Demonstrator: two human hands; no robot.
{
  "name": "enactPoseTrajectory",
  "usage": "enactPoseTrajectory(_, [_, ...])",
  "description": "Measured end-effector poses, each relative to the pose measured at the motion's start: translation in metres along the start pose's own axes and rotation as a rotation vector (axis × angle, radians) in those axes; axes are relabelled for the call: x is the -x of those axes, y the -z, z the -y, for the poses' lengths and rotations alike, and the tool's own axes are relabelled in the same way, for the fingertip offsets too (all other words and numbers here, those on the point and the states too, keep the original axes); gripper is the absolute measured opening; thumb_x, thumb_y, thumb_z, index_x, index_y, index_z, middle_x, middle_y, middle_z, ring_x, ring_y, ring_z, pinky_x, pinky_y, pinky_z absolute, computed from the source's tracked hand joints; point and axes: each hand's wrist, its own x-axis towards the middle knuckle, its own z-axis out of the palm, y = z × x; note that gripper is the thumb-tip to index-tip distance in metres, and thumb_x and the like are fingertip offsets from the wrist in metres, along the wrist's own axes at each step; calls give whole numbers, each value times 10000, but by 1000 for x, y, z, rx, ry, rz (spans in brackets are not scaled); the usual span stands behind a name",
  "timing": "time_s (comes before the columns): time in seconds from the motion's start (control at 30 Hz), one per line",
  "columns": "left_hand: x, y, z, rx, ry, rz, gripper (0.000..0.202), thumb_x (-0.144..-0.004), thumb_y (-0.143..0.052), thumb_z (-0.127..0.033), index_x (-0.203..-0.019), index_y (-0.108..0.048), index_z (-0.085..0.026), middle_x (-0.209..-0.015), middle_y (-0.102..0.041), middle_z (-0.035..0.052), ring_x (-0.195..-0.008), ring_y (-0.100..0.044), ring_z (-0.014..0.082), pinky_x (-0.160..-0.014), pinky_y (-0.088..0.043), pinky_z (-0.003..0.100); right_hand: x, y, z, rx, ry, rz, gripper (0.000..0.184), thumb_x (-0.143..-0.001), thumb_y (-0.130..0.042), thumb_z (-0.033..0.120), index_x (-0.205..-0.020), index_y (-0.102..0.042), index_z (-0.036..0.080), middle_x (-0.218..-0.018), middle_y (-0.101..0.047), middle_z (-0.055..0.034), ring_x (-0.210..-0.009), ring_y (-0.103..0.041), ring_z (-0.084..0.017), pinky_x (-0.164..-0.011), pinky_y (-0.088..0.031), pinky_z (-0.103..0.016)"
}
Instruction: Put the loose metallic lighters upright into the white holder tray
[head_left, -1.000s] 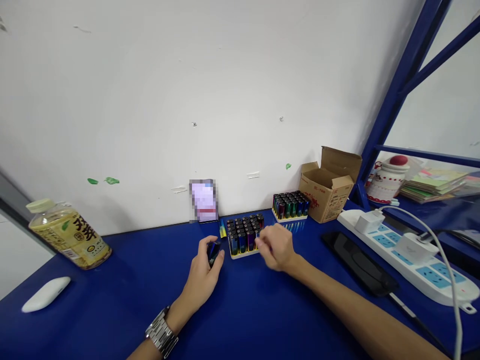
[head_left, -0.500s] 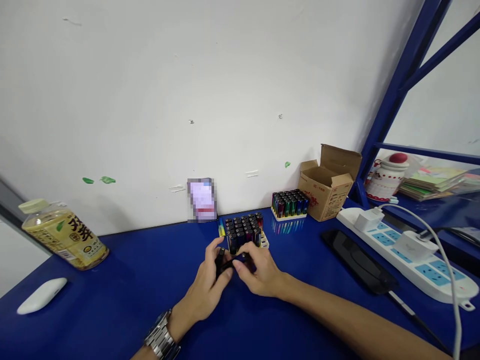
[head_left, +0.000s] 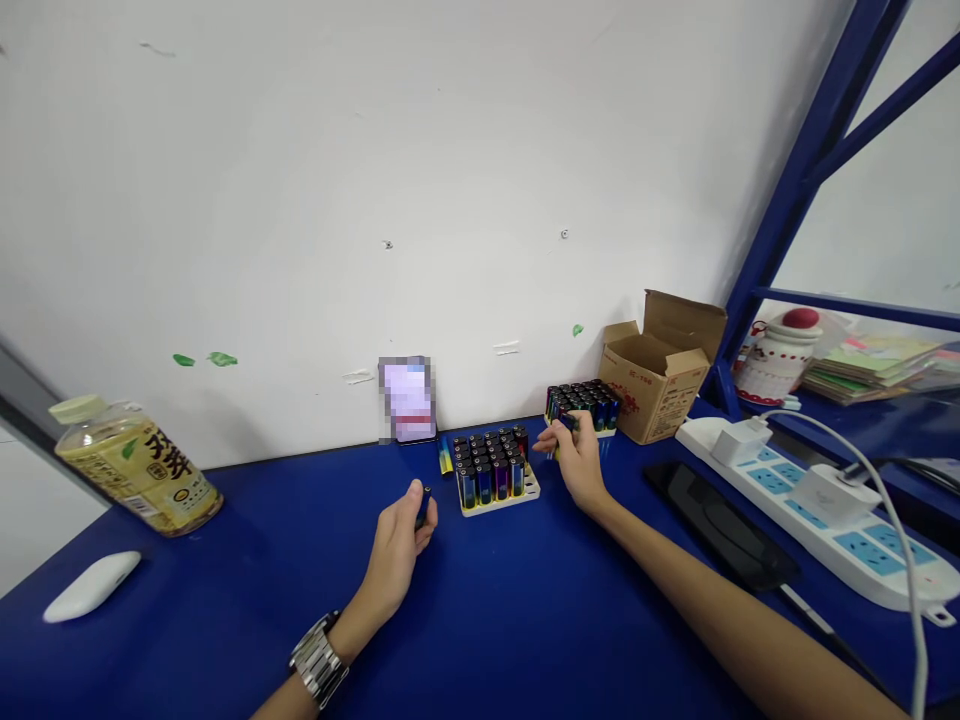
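Observation:
My left hand (head_left: 397, 545) is closed around a dark battery (head_left: 424, 505), its end sticking up beside the thumb. Over to the right, my right hand (head_left: 579, 465) is at the near side of the rear battery tray (head_left: 606, 433), with a dark battery (head_left: 570, 421) between thumb and fingers. Its other fingers point left and partly hide that tray. Between my hands stands the front white tray (head_left: 499, 507), holding rows of upright shiny batteries (head_left: 501, 478) in blue, purple and gold. Several holes show at its right end. A blue and yellow piece (head_left: 445, 456) lies at its left.
A phone (head_left: 409, 400) with a blurred screen leans on the wall. An open cardboard box (head_left: 660, 380), a black phone (head_left: 720, 525) and a power strip (head_left: 795, 510) with cables are on the right. A drink bottle (head_left: 142, 465) and a white case (head_left: 91, 587) are on the left.
My hands were together in front of the front tray and have parted. The right moved right and away to the rear tray; the left shifted slightly left, keeping a battery.

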Motion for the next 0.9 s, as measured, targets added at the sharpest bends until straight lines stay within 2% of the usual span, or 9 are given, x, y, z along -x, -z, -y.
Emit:
enactPoseTrajectory(0.07, [-2,1,1,74,61,19,522,-856,-318,-591,-507,-374,-208,-420,-237,-71,-388,-243,79,-414,-214,229,-3,0,-4,-44,-113,129,245,-815,-533,434,-869,-416,225,-510,-520,78,-404,-464,-107,-440,-372,-218])
enactPoseTrajectory(0.13, [-4,1,3,124,94,8,498,-837,-301,-545,-461,-340,-222,-380,-206,-70,-351,-216,78,-392,-195,229,-4,0,-7,-85,-186,217,270,-814,-514,474,-802,-465,210,-410,-419,97,-334,-347,-83,-377,-279,-198])
enactPoseTrajectory(0.27, [-3,1,4,126,119,-19,453,-795,-285,-470,-410,-322,-234,-346,-199,-62,-319,-206,78,-373,-183,227,-4,0,-9,-150,-322,304,528,-849,-355,596,-549,-489,184,-325,-301,69,-292,-245,-65,-339,-200,-205])
enactPoseTrajectory(0.37, [-1,0,3,88,117,-7,424,-793,-290,-432,-421,-325,-232,-353,-222,-60,-322,-207,74,-375,-175,221,-4,0,-8,-124,-359,296,582,-840,-353,609,-434,-428,200,-290,-233,66,-266,-200,-62,-322,-167,-213])
enactPoseTrajectory(0.47, [0,-2,2,71,131,-23,427,-803,-293,-443,-435,-329,-230,-357,-226,-64,-316,-202,72,-369,-169,216,-4,0,-7,-84,-370,290,566,-843,-360,565,-394,-375,221,-281,-192,66,-261,-169,-65,-314,-156,-221])
enactPoseTrajectory(0.6, [-1,-4,1,111,169,-56,485,-816,-296,-506,-420,-328,-228,-333,-212,-68,-296,-181,67,-359,-159,220,-3,1,-5,-27,-318,290,528,-853,-365,484,-390,-336,231,-322,-212,55,-293,-183,-70,-326,-172,-228])
enactPoseTrajectory(0.77, [0,-4,1,98,147,-49,499,-813,-313,-514,-409,-339,-224,-323,-226,-63,-295,-199,68,-368,-181,227,0,1,-1,-8,-286,240,496,-820,-384,386,-356,-334,217,-340,-223,47,-318,-177,-61,-342,-157,-219])
enactPoseTrajectory(0.9, [1,-5,-1,62,139,-41,492,-816,-305,-522,-422,-339,-229,-331,-227,-63,-303,-202,74,-374,-192,234,-1,-1,-4,-60,-321,218,503,-835,-365,436,-382,-353,217,-322,-225,50,-304,-169,-63,-337,-133,-218])
